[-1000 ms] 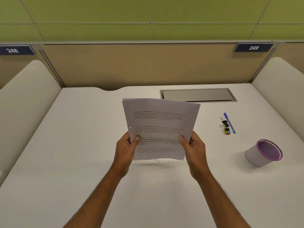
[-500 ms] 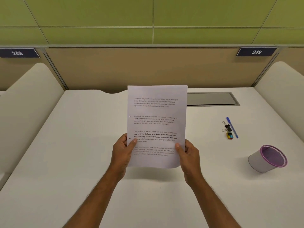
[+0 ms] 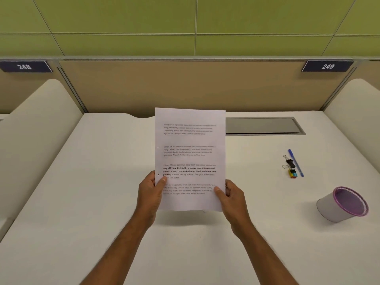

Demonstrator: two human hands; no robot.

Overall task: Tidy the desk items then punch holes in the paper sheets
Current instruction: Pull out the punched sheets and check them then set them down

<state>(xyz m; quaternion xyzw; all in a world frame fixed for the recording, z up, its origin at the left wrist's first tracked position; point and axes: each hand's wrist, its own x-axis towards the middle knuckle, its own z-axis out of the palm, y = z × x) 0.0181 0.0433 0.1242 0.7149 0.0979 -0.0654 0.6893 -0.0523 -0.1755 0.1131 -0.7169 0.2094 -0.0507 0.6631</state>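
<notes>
White matte desk (image 3: 82,202) lies under us. Our left hand (image 3: 150,194) and right hand (image 3: 232,199) pinch the printed paper sheets (image 3: 190,157) by the lower side edges, thumbs in front, upright above the desk's middle, long axis toward 12 o'clock. At 3 o'clock lie black binder clips (image 3: 289,163), a blue pen (image 3: 296,163), then a tipped mesh pen cup (image 3: 342,204), its purple rim toward 3 o'clock.

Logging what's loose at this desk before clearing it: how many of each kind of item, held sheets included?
Paper sheets, one held stack: 1
Blue pen: 1
Black binder clips: 2
Small multicoloured block: 1
Purple-rimmed mesh cup, tipped over: 1
Total: 6
</notes>
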